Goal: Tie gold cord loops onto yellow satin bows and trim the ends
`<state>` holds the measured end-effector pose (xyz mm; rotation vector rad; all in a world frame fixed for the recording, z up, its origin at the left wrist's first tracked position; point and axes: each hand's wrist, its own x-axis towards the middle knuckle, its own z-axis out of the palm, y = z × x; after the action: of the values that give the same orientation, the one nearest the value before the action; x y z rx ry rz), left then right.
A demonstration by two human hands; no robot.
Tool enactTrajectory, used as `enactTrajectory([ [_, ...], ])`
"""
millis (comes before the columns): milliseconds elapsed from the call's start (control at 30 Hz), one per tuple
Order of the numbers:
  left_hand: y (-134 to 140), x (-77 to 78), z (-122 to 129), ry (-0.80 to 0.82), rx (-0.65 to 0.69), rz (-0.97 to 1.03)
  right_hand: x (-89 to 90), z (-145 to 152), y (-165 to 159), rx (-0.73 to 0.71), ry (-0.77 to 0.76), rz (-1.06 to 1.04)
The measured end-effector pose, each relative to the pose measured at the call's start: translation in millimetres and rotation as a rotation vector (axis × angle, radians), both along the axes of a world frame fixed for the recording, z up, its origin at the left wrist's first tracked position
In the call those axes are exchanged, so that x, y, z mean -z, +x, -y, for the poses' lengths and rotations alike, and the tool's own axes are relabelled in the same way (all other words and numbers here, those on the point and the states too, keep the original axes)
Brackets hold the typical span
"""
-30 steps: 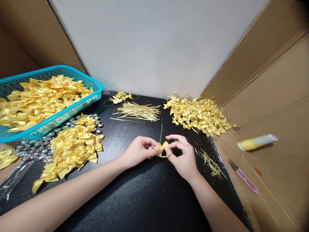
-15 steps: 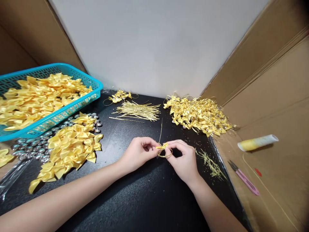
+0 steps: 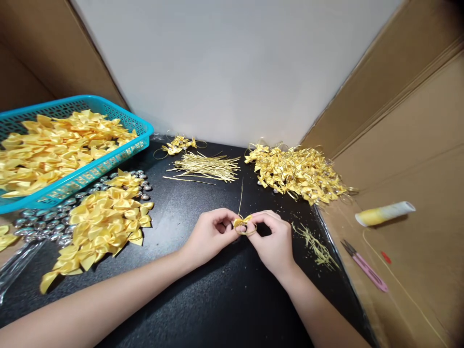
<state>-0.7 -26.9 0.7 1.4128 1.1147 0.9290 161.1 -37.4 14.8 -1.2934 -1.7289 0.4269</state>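
Over the middle of the black table, my left hand (image 3: pixel 213 233) and my right hand (image 3: pixel 275 239) meet at a small yellow ribbon bow (image 3: pixel 241 222). Both hands are closed, thumb and fingers pinching the bow from either side. A thin gold cord (image 3: pixel 247 232) makes a loop just below the bow, against my right fingertips. One loose end of the cord sticks up and away from me above the bow. The fingertips partly cover the bow, so its knot is hard to make out.
A blue basket (image 3: pixel 146 137) of yellow bows stands at left, beside loose bows (image 3: pixel 105 220) and shiny beads (image 3: pixel 43 220). Cut gold cords (image 3: pixel 206 166) lie ahead. Finished-looking corded bows (image 3: pixel 300 174) are heaped at right, near cord scraps (image 3: pixel 317 249), pink snips (image 3: pixel 368 270) and a tube (image 3: pixel 386 213).
The bow has turned a little between my fingertips and shows more of its yellow face. Both hands stay nearly in place, still pinching it. The view has shifted slightly.
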Motion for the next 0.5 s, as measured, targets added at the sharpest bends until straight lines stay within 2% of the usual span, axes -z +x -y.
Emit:
enactTrajectory([
  [167, -0.2, -1.9, 0.0, 0.059, -0.017, -0.001, 0.0, 0.7, -3.0, -0.008, 0.012, 0.000],
  [300, -1.4, -2.8, -0.6, 0.046, -0.053, -0.012, 0.6, 2.8, -4.6, 0.041, 0.035, 0.024],
  [400, -2.7, -2.4, -0.9, 0.068, -0.097, -0.050, 2.2, 5.6, -5.8, 0.053, 0.083, 0.088],
  [500, -3.7, -2.9, -0.5, 0.159, -0.075, -0.135, 4.3, 7.7, -7.1, 0.032, 0.066, 0.190],
])
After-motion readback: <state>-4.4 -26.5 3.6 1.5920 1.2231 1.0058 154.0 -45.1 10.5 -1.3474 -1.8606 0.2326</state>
